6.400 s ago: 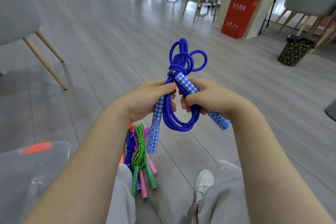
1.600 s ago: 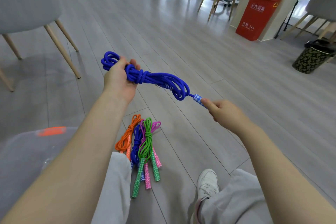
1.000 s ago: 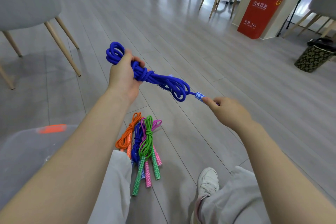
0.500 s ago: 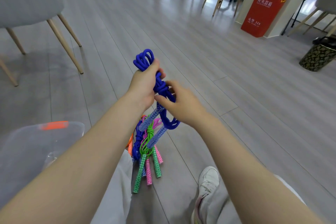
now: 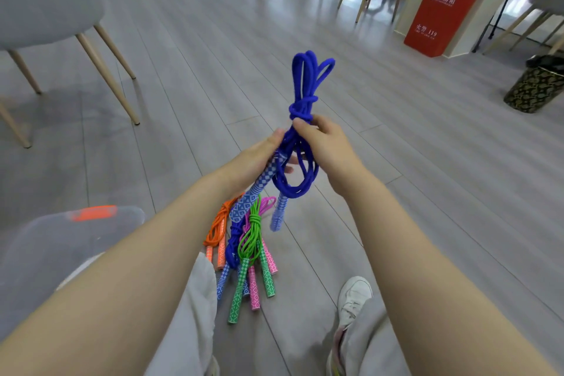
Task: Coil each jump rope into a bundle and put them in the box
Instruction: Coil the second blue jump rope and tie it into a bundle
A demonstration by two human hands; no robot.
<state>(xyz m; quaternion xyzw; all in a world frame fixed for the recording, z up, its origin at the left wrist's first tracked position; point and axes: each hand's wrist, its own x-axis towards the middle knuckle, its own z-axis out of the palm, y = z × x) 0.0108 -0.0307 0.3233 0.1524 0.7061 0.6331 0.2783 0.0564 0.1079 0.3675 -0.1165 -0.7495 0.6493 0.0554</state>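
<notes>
Both hands hold a knotted blue jump rope (image 5: 306, 85) upright in front of me. Its loops stick up above a knot, and its two checkered blue-white handles (image 5: 255, 192) hang down. My right hand (image 5: 323, 143) pinches the bundle just under the knot. My left hand (image 5: 259, 156) grips it lower, at the top of a handle. On the floor below lie several coiled ropes: orange (image 5: 218, 227), blue (image 5: 233, 241), green (image 5: 251, 235) and pink (image 5: 267, 203). A clear plastic box (image 5: 61, 241) with an orange latch sits at lower left.
My legs in light trousers and a white shoe (image 5: 354, 299) fill the bottom of the view. A grey chair with wooden legs (image 5: 103, 70) stands at left. A red bin (image 5: 442, 9) and a patterned basket (image 5: 531, 88) are at far right.
The bundle went from stretched sideways between my hands to upright. My right hand let go of the handle and moved up under the knot; my left hand slid down to the handles.
</notes>
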